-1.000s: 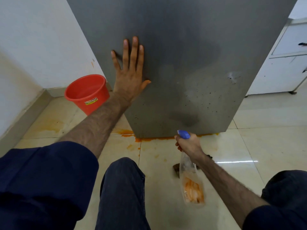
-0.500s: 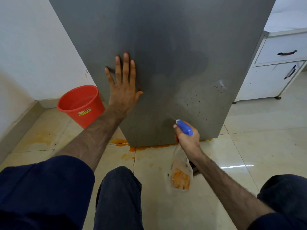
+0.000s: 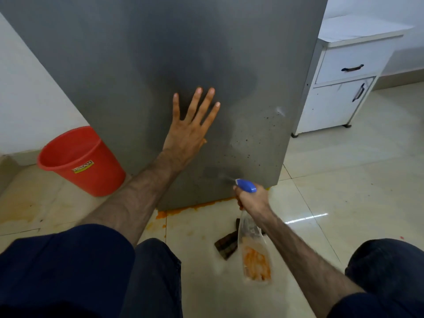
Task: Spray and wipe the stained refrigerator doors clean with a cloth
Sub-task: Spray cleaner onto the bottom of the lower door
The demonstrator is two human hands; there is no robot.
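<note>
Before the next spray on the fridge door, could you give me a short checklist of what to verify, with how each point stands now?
1. Spray bottle held firmly: ok, the right hand grips its neck under the blue nozzle.
2. Nozzle aimed at the door: ok, it points at the lower part of the refrigerator door, with mist visible.
3. Left hand out of the spray: ok, it rests flat on the door, up and left of the nozzle.
4. Stains left to treat: not ok, dark specks dot the lower right of the door.
5. Cloth ready: ok, a dark cloth lies on the floor by the bottle.
6. Liquid left: cannot tell.
</note>
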